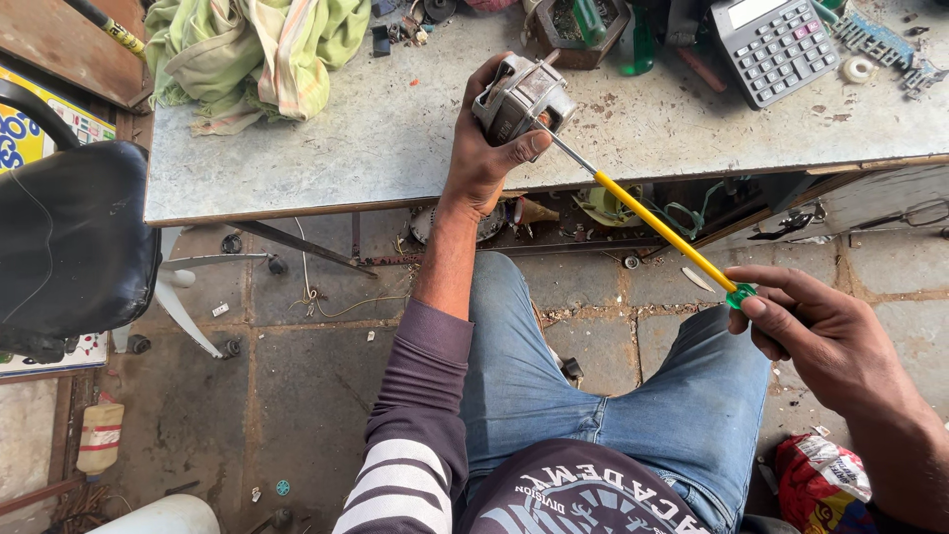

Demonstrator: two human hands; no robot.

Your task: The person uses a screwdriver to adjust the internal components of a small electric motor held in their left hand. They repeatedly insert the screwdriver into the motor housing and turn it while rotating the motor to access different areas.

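left hand [481, 148] up at centre top, fingers curled tight round a small grey motor [521, 96] over the metal table [376, 148]; right hand [825, 336] at lower right, fingertips pinched on the green end of a yellow screwdriver [660, 225]; its tip meets the motor; calculator [774, 44] sits upper right, cloth [262, 49] upper left.

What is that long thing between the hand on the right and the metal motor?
A screwdriver, seen in the head view. Its yellow handle runs from the right hand up to a thin metal shaft whose tip meets the motor, gripped by the left hand.
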